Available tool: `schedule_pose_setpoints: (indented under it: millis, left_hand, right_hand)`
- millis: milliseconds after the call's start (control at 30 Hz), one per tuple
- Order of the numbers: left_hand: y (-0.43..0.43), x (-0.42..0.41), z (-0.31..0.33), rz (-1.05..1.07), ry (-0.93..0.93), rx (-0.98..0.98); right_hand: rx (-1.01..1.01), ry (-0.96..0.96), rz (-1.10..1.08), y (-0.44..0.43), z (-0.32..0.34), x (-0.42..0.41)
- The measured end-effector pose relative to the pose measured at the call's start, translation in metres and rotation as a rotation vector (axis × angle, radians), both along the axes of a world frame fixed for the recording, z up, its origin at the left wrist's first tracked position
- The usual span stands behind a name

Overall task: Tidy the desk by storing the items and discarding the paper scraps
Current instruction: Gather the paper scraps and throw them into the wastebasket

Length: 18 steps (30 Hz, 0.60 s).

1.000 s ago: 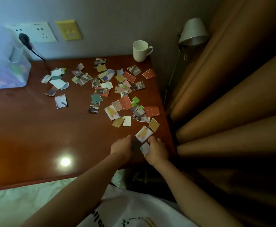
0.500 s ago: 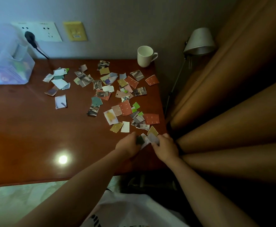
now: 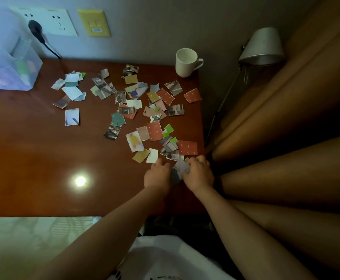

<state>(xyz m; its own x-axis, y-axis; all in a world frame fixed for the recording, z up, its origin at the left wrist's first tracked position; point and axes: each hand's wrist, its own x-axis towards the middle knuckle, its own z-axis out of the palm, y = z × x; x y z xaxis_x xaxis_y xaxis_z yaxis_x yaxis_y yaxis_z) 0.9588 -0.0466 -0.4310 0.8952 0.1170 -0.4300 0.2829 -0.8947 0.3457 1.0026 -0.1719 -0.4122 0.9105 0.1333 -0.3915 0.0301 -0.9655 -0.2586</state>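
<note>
While both forearms reached in from the near edge, a person's left hand (image 3: pixel 158 175) and right hand (image 3: pixel 198 174) met knuckles-up near the front right corner of a dark wooden desk (image 3: pixel 43 158). The fingers of each were curled around a small bundle of scraps (image 3: pixel 180 167), grey and pale torn squares overlapping and fanned between the two hands. Just beyond the fingertips, more paper scraps (image 3: pixel 155 131) lay loose on the desktop: red pieces with small white marks, mustard, green, teal and white ones, and bits of torn photographs, some overlapping, spreading toward the back left. Farther back, a white mug (image 3: pixel 186 62) stood upright near the rear right corner, a translucent plastic box (image 3: pixel 9 71) sat at the rear left, and a black plug (image 3: pixel 36 29) sat in a white wall socket (image 3: pixel 60 21).
</note>
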Motion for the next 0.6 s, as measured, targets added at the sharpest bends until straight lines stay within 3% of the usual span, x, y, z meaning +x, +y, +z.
schedule_pose_setpoints:
  millis: [333, 600]
  left_hand:
    - [-0.002, 0.002, 0.002, 0.035, 0.014, -0.014]
    - [-0.008, 0.0, 0.006, -0.014, -0.004, 0.046]
  right_hand:
    - [0.063, 0.131, -0.181, 0.004, -0.002, 0.013]
    - [0.221, 0.073, -0.199, -0.008, -0.005, 0.003]
